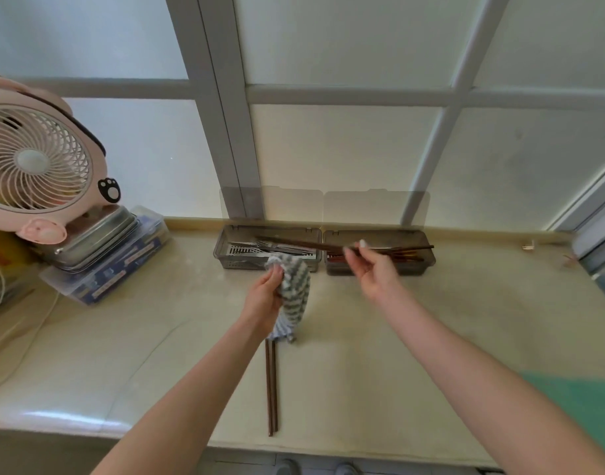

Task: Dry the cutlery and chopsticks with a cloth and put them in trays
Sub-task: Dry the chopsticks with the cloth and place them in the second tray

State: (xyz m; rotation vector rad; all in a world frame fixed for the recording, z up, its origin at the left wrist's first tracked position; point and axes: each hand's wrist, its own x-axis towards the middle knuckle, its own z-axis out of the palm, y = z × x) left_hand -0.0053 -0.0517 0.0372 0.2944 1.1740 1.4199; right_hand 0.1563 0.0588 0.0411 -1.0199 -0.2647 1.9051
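Observation:
My left hand (pixel 265 296) grips a grey-and-white striped cloth (pixel 294 293) that hangs down to the counter. My right hand (pixel 371 269) pinches dark brown chopsticks (pixel 301 244), held level above the two trays. The left tray (pixel 220 248) holds metal forks and other cutlery. Beside it, the right tray (pixel 429 258) holds several reddish-brown chopsticks. Both trays have their clear lids standing up against the window. Another pair of brown chopsticks (pixel 271 389) lies on the counter below the cloth, pointing toward me.
A pink desk fan (pixel 37 166) stands at the left on a metal box (pixel 98 234) stacked on a clear plastic box (pixel 115 265). A white cable (pixel 30 341) trails over the cream counter. Frosted window panes run behind the trays. A green patch shows at bottom right.

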